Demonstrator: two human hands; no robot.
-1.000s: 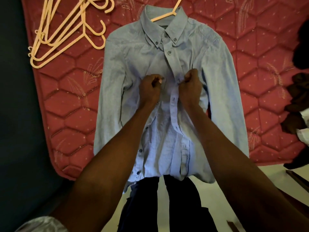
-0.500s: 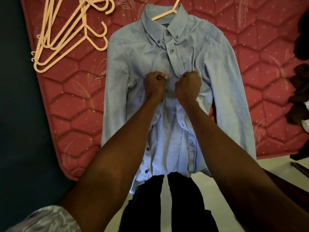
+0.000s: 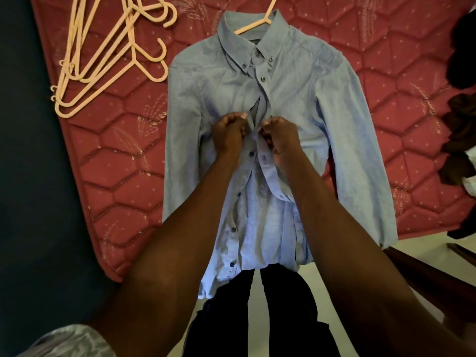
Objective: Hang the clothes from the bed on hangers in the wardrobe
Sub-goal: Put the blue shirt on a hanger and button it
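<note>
A light blue long-sleeved shirt (image 3: 316, 104) lies face up on the red quilted mattress (image 3: 116, 155), with a cream hanger (image 3: 253, 25) inside its collar. The top buttons are fastened; below my hands the front is open. My left hand (image 3: 228, 136) pinches the left front edge at chest height. My right hand (image 3: 279, 137) pinches the right front edge beside it. Both hands meet at the placket, fingers curled round the cloth. The shirt's hem hangs over the mattress edge.
Several loose cream hangers (image 3: 103, 55) lie at the mattress's far left. Dark clothes (image 3: 461, 140) are piled at the right edge. My dark trousers (image 3: 257, 313) and a pale floor (image 3: 425, 253) show below the mattress. A dark blue surface (image 3: 33, 202) lies left.
Both hands stay at the chest placket, working the two front edges together. My knuckles, pressed close half a second ago, have parted slightly. The shirt stays in place.
</note>
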